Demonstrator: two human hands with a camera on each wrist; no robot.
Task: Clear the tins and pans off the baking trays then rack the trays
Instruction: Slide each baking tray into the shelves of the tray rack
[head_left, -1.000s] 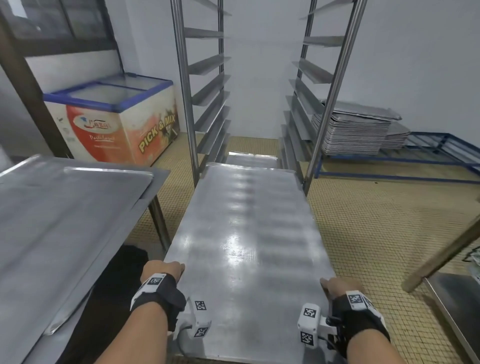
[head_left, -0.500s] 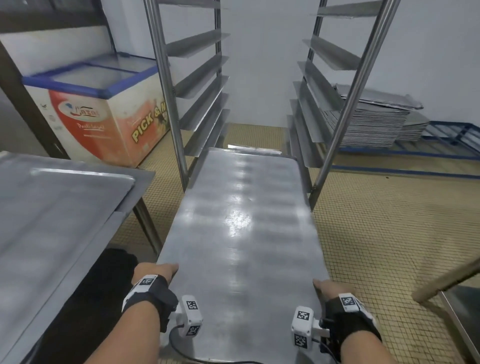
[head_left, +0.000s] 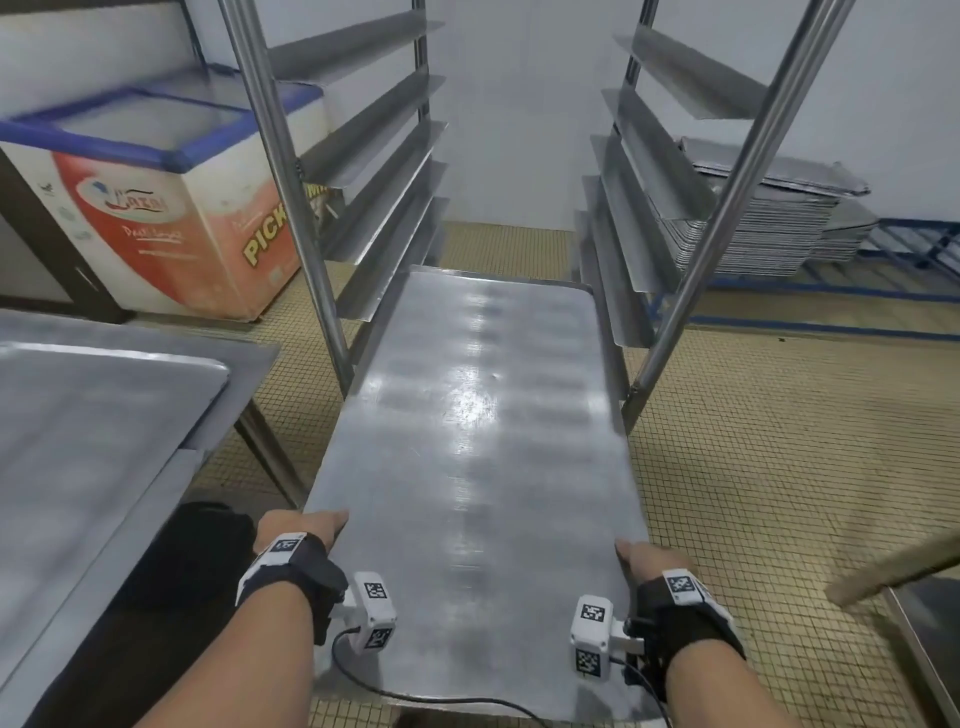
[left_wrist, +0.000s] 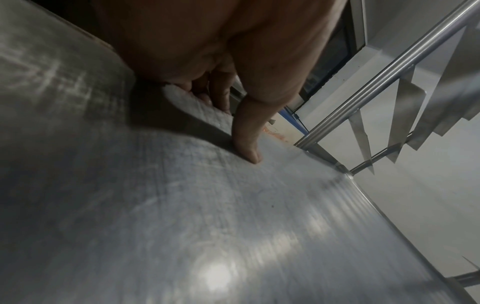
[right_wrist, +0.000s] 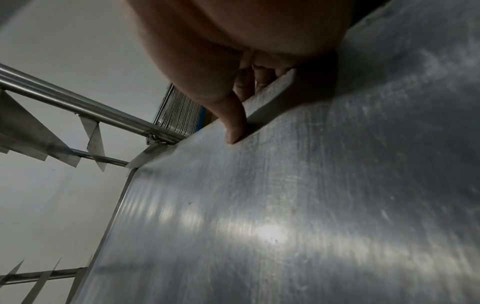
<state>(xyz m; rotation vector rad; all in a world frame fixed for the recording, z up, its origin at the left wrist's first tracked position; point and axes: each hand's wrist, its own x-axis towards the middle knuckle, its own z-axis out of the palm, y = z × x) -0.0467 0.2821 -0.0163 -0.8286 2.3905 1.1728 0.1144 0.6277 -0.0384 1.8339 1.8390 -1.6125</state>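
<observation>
A long bare steel baking tray (head_left: 478, 447) is held level in front of me, its far half between the uprights of the tall rack (head_left: 291, 171). My left hand (head_left: 306, 525) grips the tray's left rim near the close end, thumb on top (left_wrist: 246, 144) and fingers curled underneath. My right hand (head_left: 634, 553) grips the right rim the same way, thumb pressed on the top face (right_wrist: 233, 131). The tray (left_wrist: 233, 226) sides (right_wrist: 285, 205) run along the rack's angled runners (head_left: 623, 291). Nothing lies on the tray.
A steel table (head_left: 218, 441) with another tray (head_left: 93, 441) on it stands at my left. A chest freezer (head_left: 156, 208) is behind it. A stack of trays (head_left: 769, 218) rests on a blue frame at the right. A second table corner (head_left: 924, 623) is at lower right.
The tray has slid further forward into the rack between the uprights, and I have stepped closer. Both hands keep the same hold on the rims.
</observation>
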